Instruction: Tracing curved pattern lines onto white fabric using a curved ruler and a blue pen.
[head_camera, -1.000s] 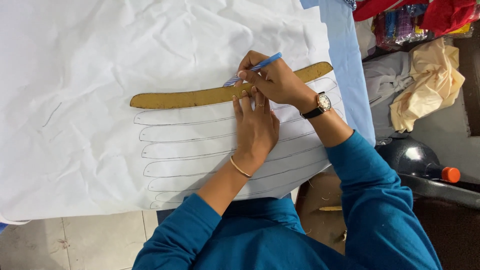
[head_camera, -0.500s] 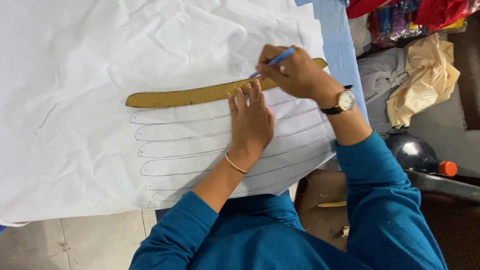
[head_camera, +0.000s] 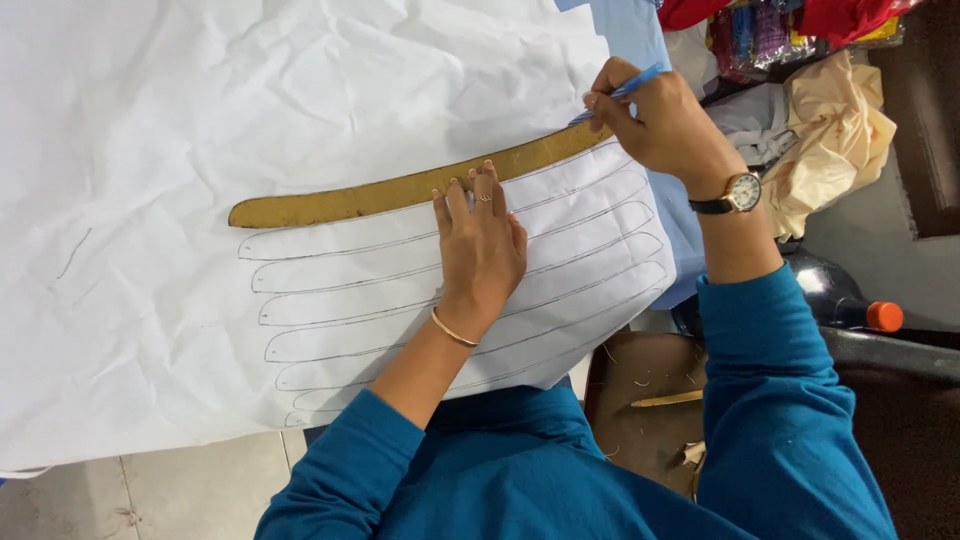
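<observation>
Pen (head_camera: 622, 92) in right hand (head_camera: 665, 125) now at curved template (head_camera: 400, 190) end, apparently touching.

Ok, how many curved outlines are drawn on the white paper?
6 outlines, stacked one below another under the gold curved template, down toward the paper near edge. The left hand and forearm cover parts; a seventh may be hidden.

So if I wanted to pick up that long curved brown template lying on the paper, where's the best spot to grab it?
Probably the free left end of the curved template, coming from above and the left. It lies flat on the white paper, so fingers would need to pinch its thin edges. The left hand presses its middle, and the right hand holds a blue pen at the right end.
</observation>
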